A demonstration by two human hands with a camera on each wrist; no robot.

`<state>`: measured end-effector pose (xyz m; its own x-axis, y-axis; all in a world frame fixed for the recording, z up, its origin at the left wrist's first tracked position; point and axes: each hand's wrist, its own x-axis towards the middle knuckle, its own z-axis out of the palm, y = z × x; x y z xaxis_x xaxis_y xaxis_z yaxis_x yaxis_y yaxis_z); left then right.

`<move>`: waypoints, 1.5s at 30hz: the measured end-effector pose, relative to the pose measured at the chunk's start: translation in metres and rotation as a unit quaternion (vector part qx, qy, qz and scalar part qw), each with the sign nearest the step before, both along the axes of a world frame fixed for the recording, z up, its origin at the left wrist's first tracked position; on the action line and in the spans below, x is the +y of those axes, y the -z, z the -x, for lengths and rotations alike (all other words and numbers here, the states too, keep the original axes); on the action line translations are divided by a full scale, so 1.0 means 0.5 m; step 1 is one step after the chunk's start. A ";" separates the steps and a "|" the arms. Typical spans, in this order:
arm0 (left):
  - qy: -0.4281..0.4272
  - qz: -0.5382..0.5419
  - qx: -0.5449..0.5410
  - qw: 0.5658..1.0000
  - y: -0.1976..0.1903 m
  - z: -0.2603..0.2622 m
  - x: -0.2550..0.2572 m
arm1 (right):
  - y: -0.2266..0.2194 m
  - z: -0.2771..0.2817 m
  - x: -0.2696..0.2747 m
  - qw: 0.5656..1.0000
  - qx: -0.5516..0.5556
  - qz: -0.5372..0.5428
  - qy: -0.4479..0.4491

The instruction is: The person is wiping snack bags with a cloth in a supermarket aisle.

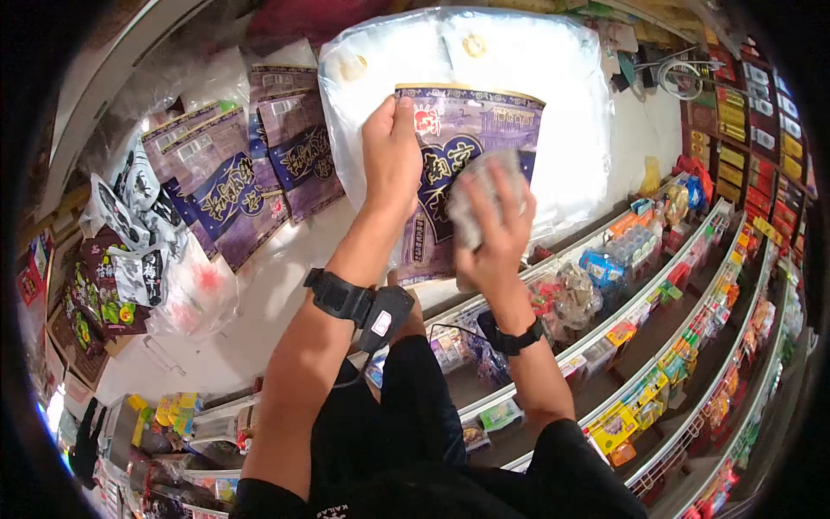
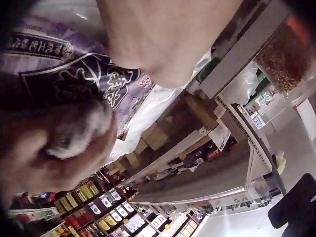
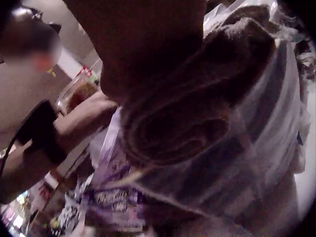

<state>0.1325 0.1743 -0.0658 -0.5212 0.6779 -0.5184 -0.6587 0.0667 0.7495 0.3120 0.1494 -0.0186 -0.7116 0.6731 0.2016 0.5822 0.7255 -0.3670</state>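
Observation:
My left hand (image 1: 391, 160) grips a purple printed packaging bag (image 1: 510, 121) by its upper left edge, thumb on the front face. A folded grey cloth (image 1: 465, 212) is held in my right hand (image 1: 500, 227), fingers spread over it, against the bag's printed front. In the right wrist view the cloth (image 3: 173, 143) shows its thick folded layers, dim and close to the camera. The left wrist view has the cloth (image 2: 81, 136) blurred over the dark label, which it partly covers. Behind the bag lies a large clear plastic sack (image 1: 571, 104) of white packages.
More purple bags (image 1: 233, 186) lie on the white surface to the left, beside black-and-white packets (image 1: 143, 216) and dark green-patterned packets (image 1: 108, 281). Shelves of packaged goods (image 1: 640, 398) run along the right. Stacked boxes (image 1: 735, 117) stand at the far right.

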 end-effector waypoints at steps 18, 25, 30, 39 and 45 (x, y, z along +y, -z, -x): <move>0.000 0.043 0.040 0.998 -0.050 -0.006 0.022 | 0.135 -0.291 -0.238 0.984 -0.034 0.092 0.146; 0.123 -0.372 0.145 0.909 -0.355 -0.063 0.083 | 0.041 -0.372 -0.314 0.941 -0.093 0.235 0.226; 0.265 -0.520 0.248 0.773 -0.396 -0.029 0.102 | 0.018 -0.363 -0.331 0.932 -0.075 0.244 0.257; 0.354 -0.083 0.135 0.922 -0.049 0.124 -0.114 | -0.071 -0.244 -0.276 0.965 -0.045 0.246 0.074; 0.163 -0.072 -0.195 0.965 -0.027 0.034 -0.144 | -0.132 0.013 -0.009 0.997 0.045 0.050 0.038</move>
<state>0.1154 0.1021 -0.0525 -0.0538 0.8519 -0.5210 -0.8538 0.2314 0.4664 0.3053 0.1448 0.0471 -0.6400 0.7442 0.1910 0.5952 0.6375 -0.4893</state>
